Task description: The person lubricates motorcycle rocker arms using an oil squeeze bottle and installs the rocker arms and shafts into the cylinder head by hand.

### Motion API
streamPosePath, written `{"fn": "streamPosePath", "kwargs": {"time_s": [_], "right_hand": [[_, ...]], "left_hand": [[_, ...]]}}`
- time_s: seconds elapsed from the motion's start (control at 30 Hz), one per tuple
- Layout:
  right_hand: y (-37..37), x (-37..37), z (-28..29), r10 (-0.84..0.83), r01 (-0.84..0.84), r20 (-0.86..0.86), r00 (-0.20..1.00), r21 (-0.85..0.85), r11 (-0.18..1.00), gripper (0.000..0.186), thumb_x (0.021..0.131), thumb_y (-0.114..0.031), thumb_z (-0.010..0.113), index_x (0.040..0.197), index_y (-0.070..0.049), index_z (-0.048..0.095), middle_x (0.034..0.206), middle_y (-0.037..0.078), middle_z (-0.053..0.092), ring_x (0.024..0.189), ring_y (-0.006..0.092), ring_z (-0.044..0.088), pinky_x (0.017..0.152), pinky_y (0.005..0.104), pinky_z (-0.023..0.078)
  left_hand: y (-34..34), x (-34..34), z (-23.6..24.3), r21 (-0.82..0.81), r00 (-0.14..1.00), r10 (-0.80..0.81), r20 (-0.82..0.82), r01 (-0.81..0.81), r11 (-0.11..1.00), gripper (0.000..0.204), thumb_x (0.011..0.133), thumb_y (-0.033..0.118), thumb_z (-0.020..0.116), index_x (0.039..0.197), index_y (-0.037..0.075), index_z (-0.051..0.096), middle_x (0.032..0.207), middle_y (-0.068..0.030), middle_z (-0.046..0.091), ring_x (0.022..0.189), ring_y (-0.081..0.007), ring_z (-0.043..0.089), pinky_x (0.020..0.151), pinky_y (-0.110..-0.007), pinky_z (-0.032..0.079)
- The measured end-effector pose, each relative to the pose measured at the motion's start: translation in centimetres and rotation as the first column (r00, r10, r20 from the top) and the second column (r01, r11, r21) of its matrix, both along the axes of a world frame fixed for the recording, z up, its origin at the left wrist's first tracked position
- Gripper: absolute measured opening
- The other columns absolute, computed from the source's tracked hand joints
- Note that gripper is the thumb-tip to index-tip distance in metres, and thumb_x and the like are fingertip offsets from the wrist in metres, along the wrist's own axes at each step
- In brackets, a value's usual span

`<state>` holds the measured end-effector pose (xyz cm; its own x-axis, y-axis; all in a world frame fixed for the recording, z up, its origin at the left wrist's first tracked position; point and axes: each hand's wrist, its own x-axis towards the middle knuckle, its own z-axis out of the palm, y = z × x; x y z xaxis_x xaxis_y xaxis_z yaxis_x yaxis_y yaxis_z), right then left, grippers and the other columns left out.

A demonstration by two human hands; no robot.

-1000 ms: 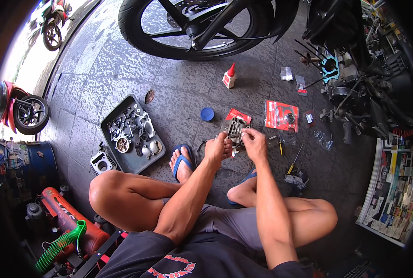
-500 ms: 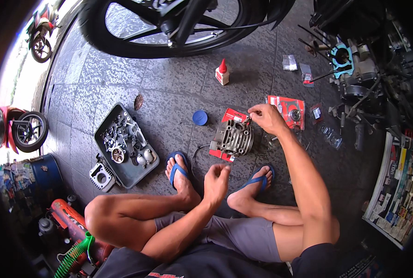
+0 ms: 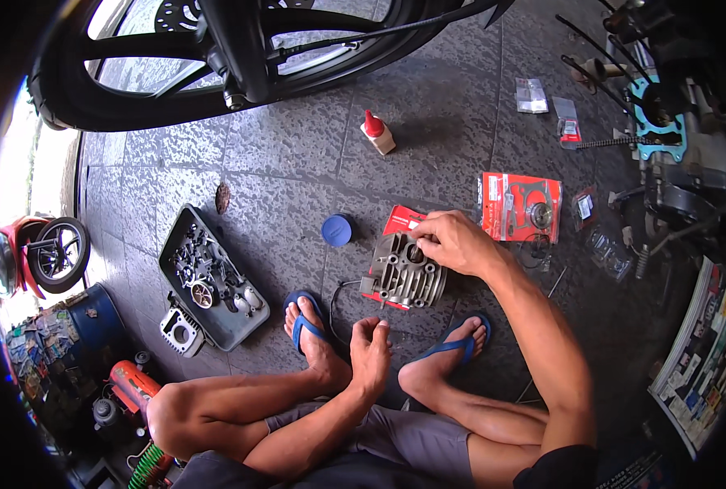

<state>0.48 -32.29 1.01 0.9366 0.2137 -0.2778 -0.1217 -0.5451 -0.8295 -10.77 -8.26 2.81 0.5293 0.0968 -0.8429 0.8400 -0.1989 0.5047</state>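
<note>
A grey finned engine cylinder head (image 3: 412,281) lies on a flat red package (image 3: 401,218) on the floor between my feet. Over its far right edge is my right hand (image 3: 456,244), fingers closed in a pinch at an opening in the casting; whatever they grip is hidden. My left hand (image 3: 370,354) hovers nearer to me, thumb and fingers pressed together, apart from the cylinder head. Anything inside that pinch is too small to make out. A round blue lid or tub (image 3: 337,231) sits left of the cylinder head.
To the left, a grey tray (image 3: 238,332) holds several metal parts, with a cylinder block (image 3: 181,328) beside it. A red gasket packet (image 3: 522,208) and small plastic bags lie right. Farther off stand a red-capped bottle (image 3: 377,134), a motorcycle wheel (image 3: 175,110) and an opened engine (image 3: 681,155).
My right hand has moved from the cylinder head's far corner onto its top opening. My left hand stays low, its fingers still together. The whole view has shifted slightly.
</note>
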Motion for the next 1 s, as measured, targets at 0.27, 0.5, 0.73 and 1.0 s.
{"fn": "streamPosePath", "kwargs": {"time_s": [0.27, 0.5, 0.73, 1.0], "right_hand": [[-0.3, 0.7, 0.3, 0.027, -0.026, -0.033, 0.999, 0.035, 0.999, 0.022, 0.083, -0.013, 0.064, 0.097, 0.003, 0.07, 0.092, 0.02, 0.067, 0.089, 0.0353, 0.065, 0.079, 0.0418, 0.051], [-0.4, 0.8, -0.4, 0.036, -0.032, -0.048, 0.998, 0.078, 0.996, 0.022, 0.083, -0.012, 0.063, 0.098, 0.003, 0.069, 0.089, 0.019, 0.066, 0.085, 0.0338, 0.065, 0.076, 0.041, 0.051], [-1.0, 1.1, -0.9, 0.078, -0.071, -0.065, 0.995, 0.102, 0.992, 0.022, 0.082, -0.01, 0.062, 0.098, 0.004, 0.069, 0.09, 0.02, 0.066, 0.085, 0.034, 0.066, 0.076, 0.041, 0.051], [-1.2, 0.9, -0.8, 0.054, -0.046, -0.047, 0.997, 0.163, 0.986, 0.019, 0.082, -0.01, 0.061, 0.091, 0.005, 0.069, 0.092, 0.022, 0.068, 0.09, 0.0359, 0.066, 0.083, 0.0427, 0.051]], "left_hand": [[-0.7, 0.6, -0.2, 0.016, 0.999, 0.012, -0.038, -0.012, 1.0, 0.038, 0.094, 0.025, 0.055, 0.119, -0.002, 0.05, 0.095, -0.0064, 0.055, 0.073, -0.0111, 0.054, 0.062, -0.026, 0.049], [-1.3, 1.0, -0.3, 0.016, 0.999, 0.022, -0.049, -0.021, 1.0, 0.037, 0.094, 0.025, 0.054, 0.119, -0.002, 0.05, 0.095, -0.006, 0.056, 0.073, -0.0113, 0.054, 0.063, -0.027, 0.048], [-1.0, 0.8, -1.3, 0.039, 0.998, 0.048, -0.034, -0.047, 0.998, 0.032, 0.095, 0.025, 0.057, 0.115, 0.001, 0.051, 0.096, -0.0057, 0.055, 0.073, -0.0104, 0.052, 0.062, -0.026, 0.048], [-1.4, 2.0, -1.1, 0.162, 0.97, -0.08, 0.229, 0.043, 0.986, 0.028, 0.096, 0.023, 0.053, 0.113, 0.0, 0.05, 0.099, -0.0082, 0.056, 0.083, -0.0131, 0.053, 0.075, -0.026, 0.045]]}}
